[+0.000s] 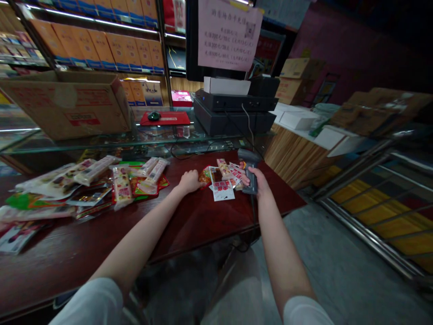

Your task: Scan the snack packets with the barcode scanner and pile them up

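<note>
My right hand [254, 179] is wrapped around the grip of a grey handheld barcode scanner [249, 168], whose head points left toward a small heap of red-and-white snack packets [223, 178] on the dark red table [199, 221]. My left hand [190, 180] rests closed on the table at the left edge of that heap, touching an orange-red packet [204, 176]; whether it grips the packet is unclear. The scanner's cable hangs down over the table edge.
A larger spread of snack packets [84, 185] covers the table's left side. Behind stands a glass counter [101, 142] with a cardboard box [67, 101], a red mouse pad and mouse [165, 117], and a black register unit [235, 110]. Shelves of orange boxes line the back.
</note>
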Demonstrator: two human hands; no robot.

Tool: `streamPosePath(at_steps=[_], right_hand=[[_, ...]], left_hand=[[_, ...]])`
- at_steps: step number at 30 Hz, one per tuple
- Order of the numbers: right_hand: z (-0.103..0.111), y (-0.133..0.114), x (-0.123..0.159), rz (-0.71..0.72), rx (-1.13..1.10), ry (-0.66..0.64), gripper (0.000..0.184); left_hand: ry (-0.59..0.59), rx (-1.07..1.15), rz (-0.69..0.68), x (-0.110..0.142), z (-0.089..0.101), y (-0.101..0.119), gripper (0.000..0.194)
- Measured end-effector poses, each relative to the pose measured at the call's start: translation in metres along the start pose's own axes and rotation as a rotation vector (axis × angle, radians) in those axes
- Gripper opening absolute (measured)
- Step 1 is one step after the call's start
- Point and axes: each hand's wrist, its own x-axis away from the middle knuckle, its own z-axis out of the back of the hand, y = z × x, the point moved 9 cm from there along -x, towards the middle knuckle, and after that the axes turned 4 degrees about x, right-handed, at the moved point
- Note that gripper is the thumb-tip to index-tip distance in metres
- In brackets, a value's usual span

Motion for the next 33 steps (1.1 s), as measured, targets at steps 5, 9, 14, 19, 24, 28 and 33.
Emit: streamPosePath(at_steps=[5,9,14,19,24,28,33], right_hand=[[0.001,0.005,0.003,-0.036,0.047,-0.022,0.035],[-0.008,0.006,0.007,-0.018,0.045,-0.044,0.035],[-0.063,0.015,0.012,-0.059,0.113,-0.223,0.029],[-0.131,0.030,0.008,-0.101,0.141,-0.357,0.033],[-0.178,0.052,0.002,-0.186,0.167,-0.493,0.031],[-0.190,0.062,0.001,-0.202,0.152,-0.525,0.029],[-0.190,0.071,0.005,-0.251,0.124,-0.535,0.032]], left_hand=[[0.066,0.400,0.109,-0.003,0.008,-0.030,0.036],[0.252,0.948,0.015,0.012,0.029,-0.058,0.044],[0.439,0.908,-0.178,0.043,0.071,-0.077,0.042],[0.570,0.824,-0.101,0.058,0.085,-0.105,0.044],[0.594,0.854,-0.072,0.057,0.075,-0.125,0.051],[0.582,0.850,-0.079,0.056,0.071,-0.128,0.057],[0.538,0.869,-0.117,0.055,0.068,-0.125,0.063]])
